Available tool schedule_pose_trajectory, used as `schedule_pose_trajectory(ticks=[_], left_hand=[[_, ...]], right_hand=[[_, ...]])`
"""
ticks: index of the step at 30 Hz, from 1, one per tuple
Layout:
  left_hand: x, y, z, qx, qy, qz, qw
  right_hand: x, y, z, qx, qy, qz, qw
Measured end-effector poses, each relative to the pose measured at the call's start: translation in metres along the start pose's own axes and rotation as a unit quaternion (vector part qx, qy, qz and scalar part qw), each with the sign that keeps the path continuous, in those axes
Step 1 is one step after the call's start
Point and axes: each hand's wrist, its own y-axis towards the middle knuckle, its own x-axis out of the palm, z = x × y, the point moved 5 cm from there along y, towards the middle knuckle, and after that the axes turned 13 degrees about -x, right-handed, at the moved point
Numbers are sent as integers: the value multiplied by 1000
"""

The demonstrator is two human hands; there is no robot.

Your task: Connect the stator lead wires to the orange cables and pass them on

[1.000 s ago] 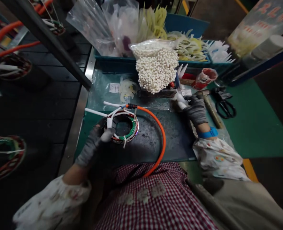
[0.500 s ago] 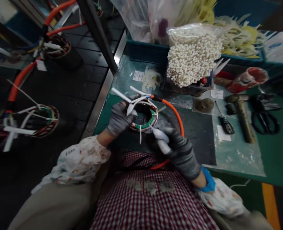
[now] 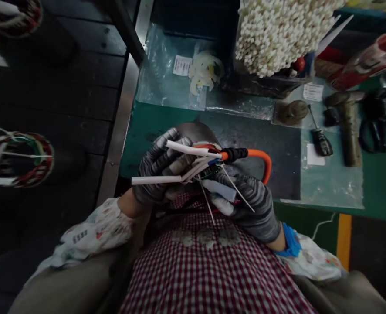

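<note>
"What are we holding?"
"Our left hand grips the round wired part, tipped near the table's close edge."
"And our right hand?"
"We pinch a pale piece there, against the part. The orange cable bends down behind."

Hammer between a screwdriver and black-handled scissors, a red container just beyond.
</note>
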Motion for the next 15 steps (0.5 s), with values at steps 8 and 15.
schedule_pose_trajectory(ticks=[8,15], left_hand=[[-5,-1,21,119,74,35,990],[-6,1,22,99,68,39,992]], right_hand=[[-6,30,-13,-32,-68,-21,997],[-11,33,-11,-24,-53,-23,998]])
